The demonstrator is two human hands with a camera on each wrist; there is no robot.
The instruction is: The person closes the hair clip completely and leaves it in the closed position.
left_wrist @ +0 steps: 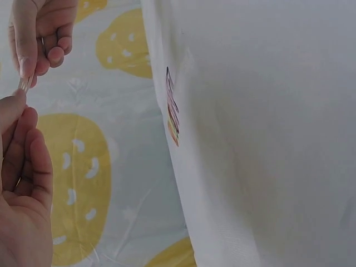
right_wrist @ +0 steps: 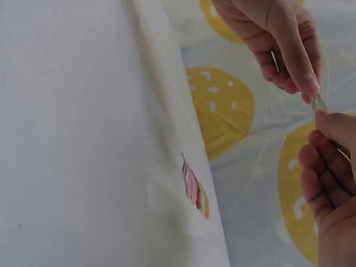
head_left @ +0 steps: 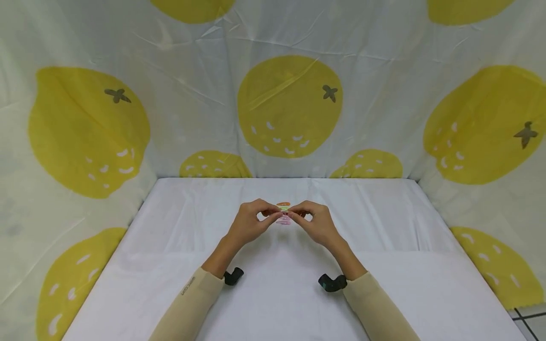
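Observation:
In the head view my left hand (head_left: pixel 249 221) and right hand (head_left: pixel 319 222) meet fingertip to fingertip over the far half of the white table. Between them is a small, slim, pale hair clip (right_wrist: pixel 318 103), one end pinched by each thumb and forefinger. The left wrist view shows the same pale strip raised off the cloth, its ends hidden under the fingertips. Behind and below the hands lies a row of several coloured hair clips (right_wrist: pixel 192 186), side by side in orange, green, red, pink and a dark tone; in the head view the fingers partly cover this row.
A white cloth covers the table (head_left: pixel 281 293). Hanging cloth (head_left: pixel 192 109) printed with large yellow lemons rises at the back and both sides. Black bands (head_left: pixel 332 282) sit at both wrists, by the beige sleeves (head_left: pixel 379 308). Floor tiles (head_left: pixel 529 322) show at the lower right.

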